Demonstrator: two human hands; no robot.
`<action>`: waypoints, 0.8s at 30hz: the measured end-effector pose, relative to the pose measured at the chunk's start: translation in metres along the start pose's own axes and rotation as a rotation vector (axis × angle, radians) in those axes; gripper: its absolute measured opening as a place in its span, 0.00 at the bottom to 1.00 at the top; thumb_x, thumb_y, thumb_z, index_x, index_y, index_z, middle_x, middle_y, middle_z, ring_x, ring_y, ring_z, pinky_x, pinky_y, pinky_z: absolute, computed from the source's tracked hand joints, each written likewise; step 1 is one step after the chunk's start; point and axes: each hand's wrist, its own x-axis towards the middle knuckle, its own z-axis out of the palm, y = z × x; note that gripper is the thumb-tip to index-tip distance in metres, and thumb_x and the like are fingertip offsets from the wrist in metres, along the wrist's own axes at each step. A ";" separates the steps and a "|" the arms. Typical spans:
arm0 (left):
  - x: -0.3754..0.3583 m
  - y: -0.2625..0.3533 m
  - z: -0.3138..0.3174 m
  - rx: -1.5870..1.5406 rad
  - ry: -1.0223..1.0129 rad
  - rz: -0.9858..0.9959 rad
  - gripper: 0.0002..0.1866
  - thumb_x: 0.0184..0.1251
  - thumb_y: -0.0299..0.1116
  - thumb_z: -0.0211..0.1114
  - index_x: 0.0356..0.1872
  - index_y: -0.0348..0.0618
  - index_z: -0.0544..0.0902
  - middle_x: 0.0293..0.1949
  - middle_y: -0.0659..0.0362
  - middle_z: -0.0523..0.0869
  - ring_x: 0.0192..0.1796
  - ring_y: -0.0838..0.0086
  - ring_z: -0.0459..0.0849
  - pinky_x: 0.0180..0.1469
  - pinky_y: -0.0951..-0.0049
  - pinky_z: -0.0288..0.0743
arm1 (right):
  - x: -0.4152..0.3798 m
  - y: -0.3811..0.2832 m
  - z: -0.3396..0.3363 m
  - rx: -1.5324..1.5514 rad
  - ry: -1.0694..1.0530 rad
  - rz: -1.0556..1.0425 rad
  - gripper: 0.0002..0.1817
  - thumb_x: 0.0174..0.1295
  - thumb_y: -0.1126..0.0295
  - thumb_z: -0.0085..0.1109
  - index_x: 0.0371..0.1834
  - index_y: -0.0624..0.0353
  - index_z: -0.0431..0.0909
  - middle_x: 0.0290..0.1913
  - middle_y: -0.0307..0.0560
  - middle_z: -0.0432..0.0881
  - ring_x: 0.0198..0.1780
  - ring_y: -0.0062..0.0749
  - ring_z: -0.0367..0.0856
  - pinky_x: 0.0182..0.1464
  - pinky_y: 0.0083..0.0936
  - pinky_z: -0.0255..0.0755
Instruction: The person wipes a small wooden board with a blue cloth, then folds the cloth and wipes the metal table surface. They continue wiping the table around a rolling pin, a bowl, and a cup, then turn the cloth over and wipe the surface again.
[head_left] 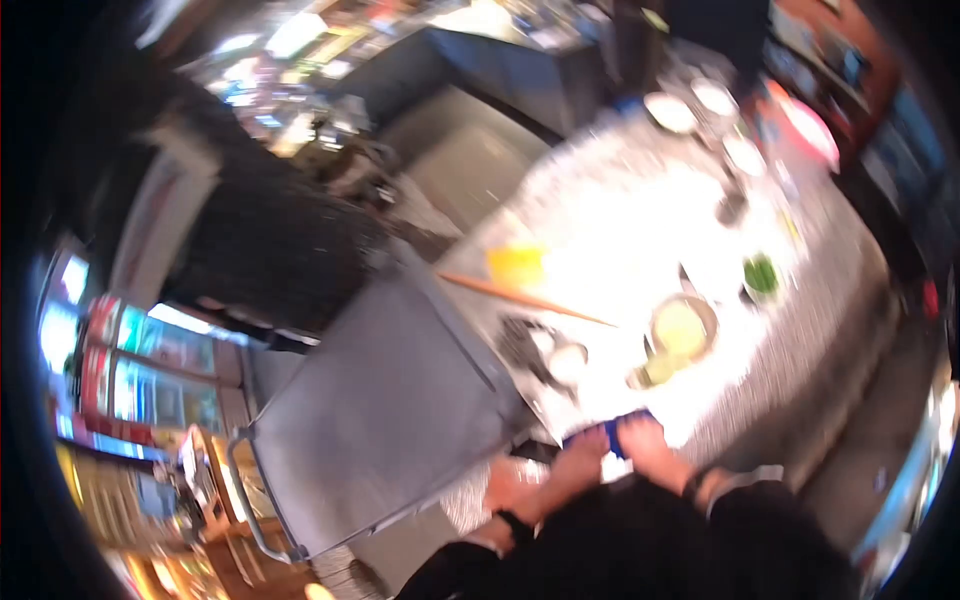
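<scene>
Both hands are at the near edge of a brightly lit table. My left hand and my right hand are side by side, fingers closed round a dark blue thing that is too blurred to name. Just beyond them stands a bowl with pale yellow contents. Left of the bowl lie whitish round things, blurred. A long thin wooden stick lies farther off, beside a yellow-orange item. Green leaves in a small container stand to the right.
A grey cart with a side handle stands against the table's left side. Several pale dishes and a pink item are at the far end. Lit glass-door coolers and wooden furniture stand left, dark counters behind.
</scene>
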 end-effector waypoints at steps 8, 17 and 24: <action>-0.002 -0.011 0.044 -0.094 0.165 0.197 0.24 0.60 0.33 0.57 0.55 0.27 0.74 0.61 0.36 0.72 0.68 0.42 0.63 0.70 0.51 0.58 | -0.005 0.008 0.023 0.434 -0.364 0.250 0.21 0.65 0.60 0.50 0.48 0.71 0.75 0.51 0.73 0.76 0.55 0.65 0.74 0.55 0.50 0.68; 0.052 0.041 0.023 -0.078 -0.144 -0.119 0.16 0.64 0.33 0.55 0.50 0.36 0.77 0.53 0.43 0.79 0.58 0.52 0.77 0.60 0.55 0.69 | -0.004 0.114 0.047 0.242 -0.483 0.238 0.29 0.67 0.47 0.44 0.46 0.68 0.77 0.46 0.67 0.80 0.50 0.60 0.79 0.56 0.47 0.70; 0.047 -0.001 0.079 -0.083 0.370 -0.561 0.12 0.68 0.35 0.52 0.40 0.35 0.76 0.36 0.44 0.83 0.39 0.49 0.82 0.43 0.49 0.74 | 0.025 0.056 0.053 0.424 -0.170 -0.037 0.13 0.66 0.65 0.45 0.36 0.60 0.79 0.34 0.59 0.83 0.36 0.53 0.84 0.38 0.46 0.77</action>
